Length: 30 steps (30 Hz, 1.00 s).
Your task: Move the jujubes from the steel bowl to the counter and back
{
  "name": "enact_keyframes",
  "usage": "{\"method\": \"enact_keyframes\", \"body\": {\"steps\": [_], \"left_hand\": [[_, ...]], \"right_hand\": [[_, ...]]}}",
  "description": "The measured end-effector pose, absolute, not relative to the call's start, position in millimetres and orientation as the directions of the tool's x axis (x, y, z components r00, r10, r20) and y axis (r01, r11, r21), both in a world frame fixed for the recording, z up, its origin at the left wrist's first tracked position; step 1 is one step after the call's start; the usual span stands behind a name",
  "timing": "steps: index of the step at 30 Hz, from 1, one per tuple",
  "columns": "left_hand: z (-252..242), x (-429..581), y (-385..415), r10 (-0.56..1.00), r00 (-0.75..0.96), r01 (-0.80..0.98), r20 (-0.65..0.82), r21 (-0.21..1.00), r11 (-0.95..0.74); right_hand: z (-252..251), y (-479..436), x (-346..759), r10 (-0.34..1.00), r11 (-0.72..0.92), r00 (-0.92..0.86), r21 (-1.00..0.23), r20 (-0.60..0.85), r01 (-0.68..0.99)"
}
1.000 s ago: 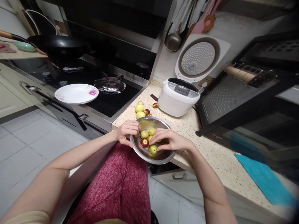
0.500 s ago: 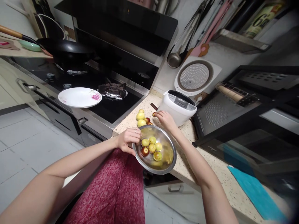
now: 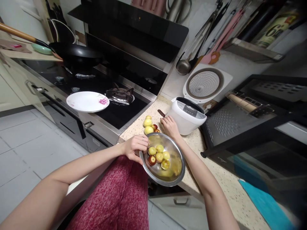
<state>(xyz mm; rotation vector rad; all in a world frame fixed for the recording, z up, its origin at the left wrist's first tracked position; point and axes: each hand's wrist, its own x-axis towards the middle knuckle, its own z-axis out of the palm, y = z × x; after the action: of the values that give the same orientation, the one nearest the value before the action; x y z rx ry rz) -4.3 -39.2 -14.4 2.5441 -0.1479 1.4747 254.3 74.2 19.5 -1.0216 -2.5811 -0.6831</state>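
Note:
My left hand (image 3: 136, 147) is closed on the left rim of a steel bowl (image 3: 178, 174), which it holds tilted at the counter's front edge. Several green and brown jujubes (image 3: 159, 157) lie inside. Beyond the bowl, my right hand (image 3: 169, 127) is low over the counter with its fingers curled together, beside the white rice cooker (image 3: 185, 123). Whatever its fingertips hold, if anything, is hidden. Left of that hand, more jujubes (image 3: 147, 122) rest in a group on the counter. A dark brown handle (image 3: 161, 112) lies just past the fingertips, its other end out of sight.
The rice cooker's lid (image 3: 205, 83) stands raised. A flowered white plate (image 3: 87, 102) sits at the hob's front edge, with a black wok (image 3: 75, 54) behind it on the left. To the right are a black oven (image 3: 259, 134) and a turquoise cloth (image 3: 266, 203) on the counter (image 3: 223, 182).
The view has shifted slightly. My right hand's fingers have curled in near the counter, and the brown jujube seen at its fingertips no longer shows. My left hand keeps its hold on the bowl.

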Motion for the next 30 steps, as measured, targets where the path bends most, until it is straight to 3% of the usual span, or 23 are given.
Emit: {"method": "enact_keyframes", "body": {"steps": [2, 6, 11, 14, 20, 30], "left_hand": [[-14.8, -4.6, -39.2, 0.015, 0.5, -0.184, 0.866, 0.124, -0.975], [-14.9, -5.1, -39.6, 0.017, 0.502, -0.182, 0.865, 0.124, -0.975], [-15.2, -6.6, -39.8, 0.02, 0.517, -0.173, 0.856, 0.127, -0.977], [-16.6, -8.2, -38.8, 0.057, 0.558, -0.139, 0.828, 0.161, -0.977], [-15.3, -8.8, -37.2, 0.03, 0.552, -0.156, 0.833, 0.139, -0.978], [-12.1, -8.5, -41.1, 0.034, 0.541, -0.156, 0.84, 0.141, -0.978]], "right_hand": [[24.2, 59.4, 260.8, 0.546, 0.642, -0.671, 0.264, 0.502, 0.72], [36.1, 17.4, 274.2, 0.501, 0.735, -0.57, 0.028, 0.652, 0.678], [51.4, -39.3, 287.2, 0.648, 0.73, -0.416, -0.365, 0.638, 0.577], [63.0, -63.4, 288.8, 0.679, 0.732, -0.549, -0.515, 0.488, 0.447], [76.2, -84.4, 274.7, 0.44, 0.728, -0.865, -0.66, 0.243, 0.185], [66.5, -85.6, 266.2, 0.293, 0.719, -0.946, -0.684, 0.14, 0.122]]}}
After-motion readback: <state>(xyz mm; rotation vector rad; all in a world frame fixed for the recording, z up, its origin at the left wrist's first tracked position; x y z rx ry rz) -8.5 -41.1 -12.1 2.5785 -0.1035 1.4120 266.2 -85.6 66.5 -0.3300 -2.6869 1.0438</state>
